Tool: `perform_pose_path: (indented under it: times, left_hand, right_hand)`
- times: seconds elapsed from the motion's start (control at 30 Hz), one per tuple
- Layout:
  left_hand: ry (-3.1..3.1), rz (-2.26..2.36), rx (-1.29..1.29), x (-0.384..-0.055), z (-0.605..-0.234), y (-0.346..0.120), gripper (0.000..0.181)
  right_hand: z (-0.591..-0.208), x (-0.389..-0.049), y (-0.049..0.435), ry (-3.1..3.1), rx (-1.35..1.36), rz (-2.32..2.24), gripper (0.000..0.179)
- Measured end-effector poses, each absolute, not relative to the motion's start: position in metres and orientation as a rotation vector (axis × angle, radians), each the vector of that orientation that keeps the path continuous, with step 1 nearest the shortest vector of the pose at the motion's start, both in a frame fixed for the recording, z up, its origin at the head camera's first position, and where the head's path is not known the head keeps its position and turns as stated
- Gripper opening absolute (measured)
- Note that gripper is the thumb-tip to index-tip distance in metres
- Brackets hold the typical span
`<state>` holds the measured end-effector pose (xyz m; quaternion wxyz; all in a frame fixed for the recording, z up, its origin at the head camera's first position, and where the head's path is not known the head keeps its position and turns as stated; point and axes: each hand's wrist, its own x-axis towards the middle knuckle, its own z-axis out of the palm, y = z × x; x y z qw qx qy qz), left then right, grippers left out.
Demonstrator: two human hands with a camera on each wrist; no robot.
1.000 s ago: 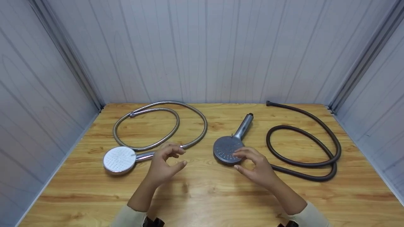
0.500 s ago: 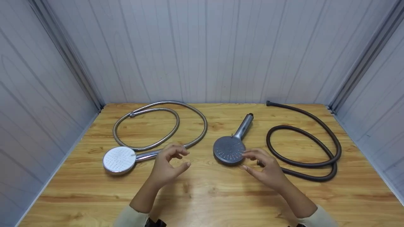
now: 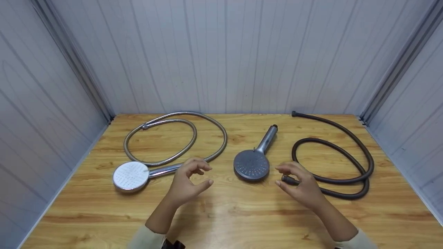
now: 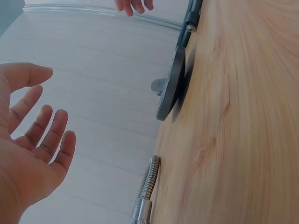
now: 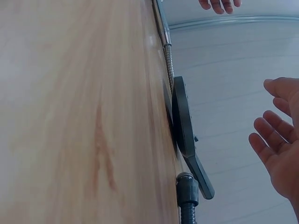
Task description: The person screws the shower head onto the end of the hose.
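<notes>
My left hand (image 3: 188, 181) hovers above the table, fingers loosely bent and holding nothing, overlapping the handle end of a chrome shower head (image 3: 130, 175) with a white face. A silver metal hose (image 3: 224, 133) runs from that handle and loops behind it. My right hand (image 3: 301, 186) is likewise raised and holds nothing. It overlaps the near end of a black shower hose (image 3: 349, 195), whose end fitting (image 5: 188, 186) shows below the palm in the right wrist view. Between the hands lies a dark grey shower head (image 3: 251, 165), its handle pointing back right with no hose on it.
Everything lies on a wood-grain table (image 3: 221, 221). Pale panel walls (image 3: 221, 55) stand at the back and both sides. The black hose's far end (image 3: 294, 113) reaches the back edge of the table.
My right hand has moved right, off the grey shower head, uncovering the black hose's end fitting. The left hand has drifted slightly right. The shower heads and hoses have stayed put.
</notes>
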<state>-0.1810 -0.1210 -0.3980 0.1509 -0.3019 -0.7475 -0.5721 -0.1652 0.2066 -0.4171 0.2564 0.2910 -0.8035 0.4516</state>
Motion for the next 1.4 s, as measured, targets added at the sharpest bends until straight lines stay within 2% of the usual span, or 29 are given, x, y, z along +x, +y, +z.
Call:
perform_pose_path:
  times: [0.37, 0.67, 0.97, 1.4]
  left_hand:
    - [-2.193, -1.656, -0.847, -0.182, -0.396, -0.113, 0.028]
    - [-2.235, -1.692, -0.799, -0.202, -0.426, -0.112, 0.031]
    - [-2.250, -1.707, -0.847, -0.207, -0.425, -0.110, 0.033]
    - [-2.328, -1.788, -0.886, -0.213, -0.428, -0.101, 0.034]
  right_hand:
    - [-0.418, -0.162, 0.220, -2.228, 0.718, 1.217, 0.039]
    - [-0.416, -0.159, 0.227, -2.258, 0.667, 1.216, 0.038]
    - [-0.443, -0.170, 0.252, -2.350, 0.531, 1.188, 0.043]
    - [-0.445, -0.170, 0.268, -2.430, 0.508, 1.281, 0.044]
